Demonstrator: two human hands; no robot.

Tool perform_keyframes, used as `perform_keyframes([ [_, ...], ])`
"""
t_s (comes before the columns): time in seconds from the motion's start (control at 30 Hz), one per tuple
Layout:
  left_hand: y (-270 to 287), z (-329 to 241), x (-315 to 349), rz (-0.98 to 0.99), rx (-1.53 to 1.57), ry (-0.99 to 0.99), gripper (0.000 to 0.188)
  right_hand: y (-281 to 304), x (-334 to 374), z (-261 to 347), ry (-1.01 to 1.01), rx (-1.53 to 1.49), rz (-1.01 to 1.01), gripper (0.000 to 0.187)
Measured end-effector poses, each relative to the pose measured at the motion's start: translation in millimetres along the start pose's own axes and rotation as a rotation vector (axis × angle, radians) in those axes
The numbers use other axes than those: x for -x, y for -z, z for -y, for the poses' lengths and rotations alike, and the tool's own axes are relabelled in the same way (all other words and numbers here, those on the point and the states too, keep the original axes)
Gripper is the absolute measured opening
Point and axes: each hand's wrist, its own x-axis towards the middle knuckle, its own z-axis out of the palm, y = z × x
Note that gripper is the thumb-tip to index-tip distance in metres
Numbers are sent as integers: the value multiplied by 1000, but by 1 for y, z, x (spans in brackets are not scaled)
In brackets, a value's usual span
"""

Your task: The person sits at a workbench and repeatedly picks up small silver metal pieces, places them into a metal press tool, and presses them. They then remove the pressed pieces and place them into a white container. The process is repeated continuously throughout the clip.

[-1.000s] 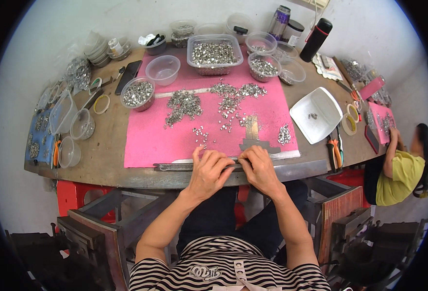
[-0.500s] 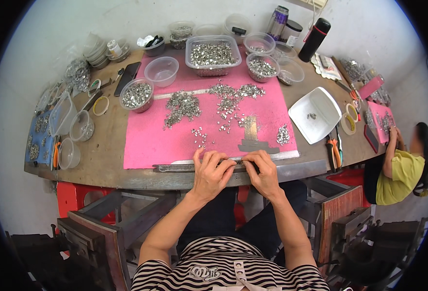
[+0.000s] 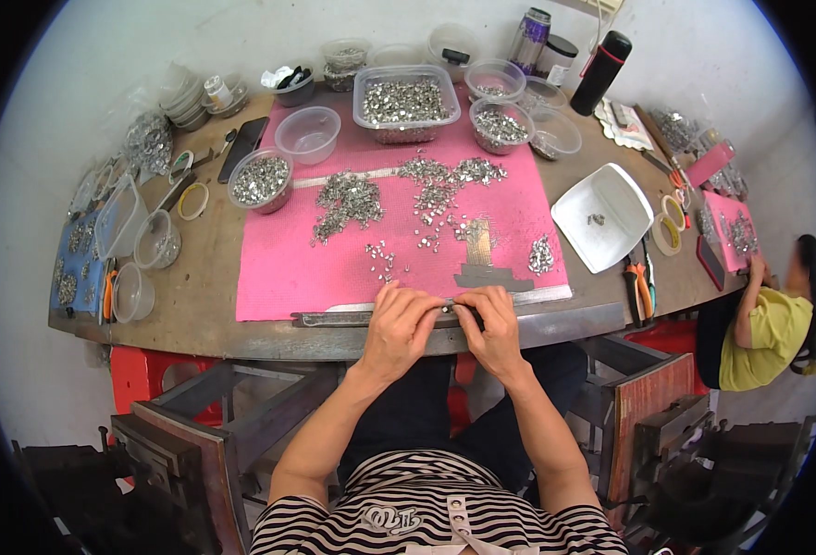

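Observation:
At the table's front edge my left hand [image 3: 397, 324] and my right hand [image 3: 489, 324] meet, thumbs and forefingers bent together. Between their fingertips shows a small silvery metal piece [image 3: 446, 309]; its exact shape is too small to make out. Under the hands runs a long dark metal bar [image 3: 334, 320] along the edge. Just beyond lies a pink mat [image 3: 288, 268] with loose silvery pieces [image 3: 380, 262] near my left fingers. Grey flat strips [image 3: 491, 277] and a small heap of pieces [image 3: 541, 256] lie past my right hand.
Bigger heaps of metal pieces [image 3: 348, 202] cover the mat's middle. Behind stand a full plastic tub [image 3: 406, 102] and several bowls. To the right are a white tray [image 3: 602, 222], orange-handled pliers [image 3: 642, 291] and a black flask [image 3: 602, 69]. A person in a yellow top [image 3: 769, 333] works far right.
Both hands have shifted slightly left, and the small piece between the fingertips shows more plainly. The heaps and containers stay where they were.

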Motion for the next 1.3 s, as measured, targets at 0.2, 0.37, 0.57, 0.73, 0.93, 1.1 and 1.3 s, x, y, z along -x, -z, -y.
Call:
perform_keyframes([
  [0.2, 0, -1, -2, 1, -46, 12, 19, -4, 1, -1, 0, 48, 11, 19],
  [0.37, 3, 0, -2, 17, -9, 11, 15, -2, 0, 4, 29, 31, 20, 20],
  [0.57, 3, -3, -3, 48, -95, -42, 16, -9, 3, 5, 98, 133, -12, 21],
  [0.73, 2, -5, -3, 37, -84, -4, 17, -14, 8, 6, 119, 159, -65, 21],
  [0.93, -2, -8, -7, 21, -121, 13, 20, -9, 10, 2, 36, 49, -124, 21],
  [1.1, -4, -11, -6, 5, -187, 10, 16, -4, 9, 5, 12, 27, -134, 21],
  [1.3, -2, -12, -5, 32, -172, 23, 16, 6, -1, 3, -26, 19, -130, 21],
])
